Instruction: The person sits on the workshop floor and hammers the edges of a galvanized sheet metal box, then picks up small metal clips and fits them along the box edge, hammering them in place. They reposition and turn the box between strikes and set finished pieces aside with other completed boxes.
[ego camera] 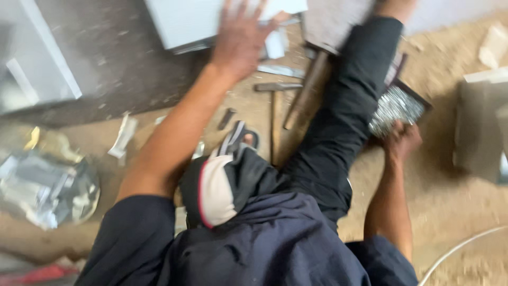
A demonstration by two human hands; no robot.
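Evidently seated on a dusty floor [455,212], the person works with one leg [349,100] in dark trousers stretched forward between the two arms. The left hand [241,37] is raised and motion-blurred, its fingers [264,24] spread and released, gripping nothing; it hovers over the edge of a pale flat panel [190,21] lying at the top of the view, and contact with that panel cannot be confirmed through the blur. The right hand [402,142] is down at the near corner of a dark shallow tray [418,98] heaped with small shiny nails [394,108]; its fingers are curled inward at the heap, apparently closed on some of the nails, though what they actually enclose cannot be told. The tray sits just beside the outstretched leg, on the right, a position judged to keep the nails within easy reach of that hand. A hammer [274,114] lies on the floor between the left forearm and the leg, head away from the person and handle pointing back toward the body, near a thicker wooden handle [307,95] that leans alongside the leg. A round pile of crumpled silvery scrap [47,185] rests well apart at the left, and a grey block [479,127] stands at the right edge.
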